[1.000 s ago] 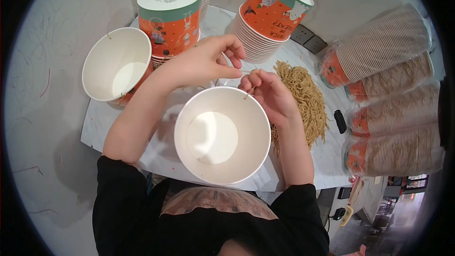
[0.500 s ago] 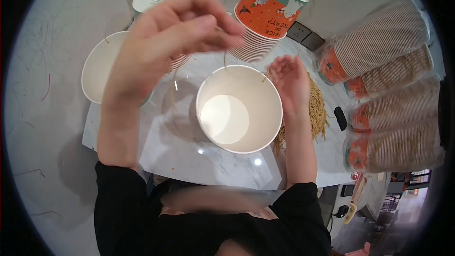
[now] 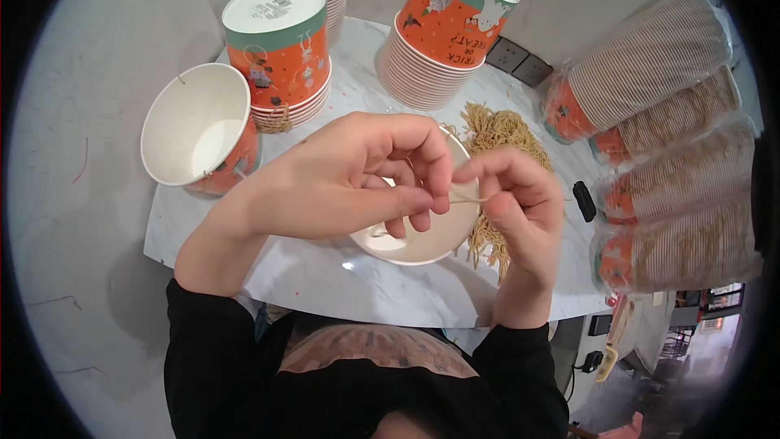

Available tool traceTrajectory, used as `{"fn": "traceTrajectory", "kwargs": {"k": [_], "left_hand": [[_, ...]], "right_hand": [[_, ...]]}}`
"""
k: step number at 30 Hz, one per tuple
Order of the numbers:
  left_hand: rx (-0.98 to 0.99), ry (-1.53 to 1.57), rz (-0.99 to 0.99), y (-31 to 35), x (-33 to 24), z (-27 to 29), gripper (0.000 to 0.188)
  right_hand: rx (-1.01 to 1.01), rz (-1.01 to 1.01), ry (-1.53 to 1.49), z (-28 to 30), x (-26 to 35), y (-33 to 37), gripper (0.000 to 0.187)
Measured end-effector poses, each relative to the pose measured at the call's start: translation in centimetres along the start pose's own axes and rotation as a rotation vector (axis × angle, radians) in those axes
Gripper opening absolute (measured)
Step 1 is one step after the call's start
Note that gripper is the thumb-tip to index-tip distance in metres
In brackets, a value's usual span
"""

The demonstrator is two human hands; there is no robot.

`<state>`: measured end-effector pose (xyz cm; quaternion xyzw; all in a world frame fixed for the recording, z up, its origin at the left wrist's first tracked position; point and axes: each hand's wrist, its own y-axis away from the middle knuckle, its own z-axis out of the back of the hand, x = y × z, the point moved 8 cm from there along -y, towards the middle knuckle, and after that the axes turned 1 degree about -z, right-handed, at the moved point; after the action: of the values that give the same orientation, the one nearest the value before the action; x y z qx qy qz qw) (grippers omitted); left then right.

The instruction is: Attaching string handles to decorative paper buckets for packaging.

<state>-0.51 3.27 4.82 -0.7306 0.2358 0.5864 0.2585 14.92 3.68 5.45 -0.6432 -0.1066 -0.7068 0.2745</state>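
Over a white-lined paper bucket point(image 3: 404, 260), my two hands come together. A thin pale cord point(image 3: 466, 201) stretches between their fingertips. My left hand point(image 3: 349, 179) is curled, its thumb and fingers closed around one part of the cord. Just to the right, my right hand point(image 3: 524, 211) pinches the cord between thumb and forefinger. My left hand hides much of the bucket's opening. Beside and partly behind the right hand lies a heap of tan cords point(image 3: 504, 134).
Another paper bucket point(image 3: 158, 146) with cord at its rim leans at the left. Behind stand an orange-and-green upside-down bucket stack point(image 3: 276, 53) and a second stack point(image 3: 451, 16). Plastic-wrapped bucket stacks point(image 3: 650, 69) lie at the right, near a small black object point(image 3: 583, 202) on the marbled table point(image 3: 317, 276).
My left hand has come down and right from above the bucket. My right hand has moved right and lower, from fingers spread to a pinch on the cord.
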Motion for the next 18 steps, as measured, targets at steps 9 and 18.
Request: {"fn": "traceTrajectory", "kwargs": {"k": [9,18], "left_hand": [[-0.123,-0.138,-0.021,-0.1,-0.3,1.4,0.015],[-0.200,-0.298,-0.236,-0.6,0.3,0.0,0.015]], "right_hand": [[-0.294,-0.005,0.317,6.6,2.1,1.4,0.022],[-0.092,0.033,0.068,-1.1,-0.3,-0.8,0.032]]}}
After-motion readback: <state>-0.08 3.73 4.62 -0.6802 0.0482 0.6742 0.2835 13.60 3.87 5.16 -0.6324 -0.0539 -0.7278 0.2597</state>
